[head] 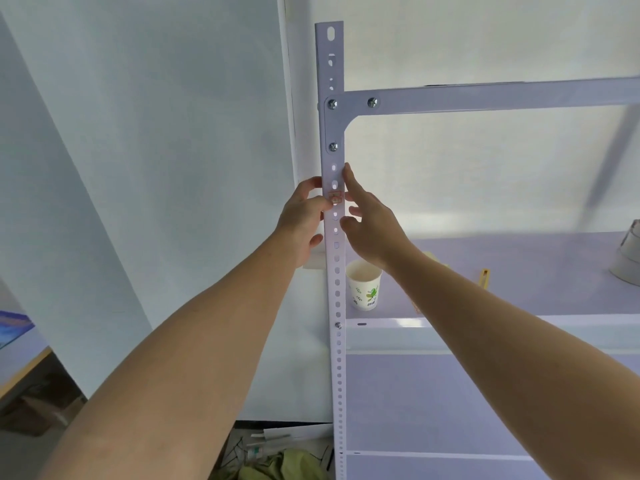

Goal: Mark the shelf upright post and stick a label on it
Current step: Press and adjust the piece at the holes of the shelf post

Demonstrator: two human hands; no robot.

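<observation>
The white perforated upright post (337, 292) of a metal shelf runs from top to bottom in the middle of the view. A small label with red print (335, 196) lies on the post's front face at about hand height. My left hand (304, 220) wraps the post's left edge, its thumb pressing on the label. My right hand (367, 216) is against the post's right edge, its fingers spread and the index finger pointing up along the post. No pen or marker is visible.
A paper cup (364, 289) stands on the shelf board (502, 271) just right of the post. A yellow object (483, 277) and a roll of tape (628, 261) lie further right. A horizontal beam (485, 98) is bolted above. Clutter (284, 455) lies on the floor below.
</observation>
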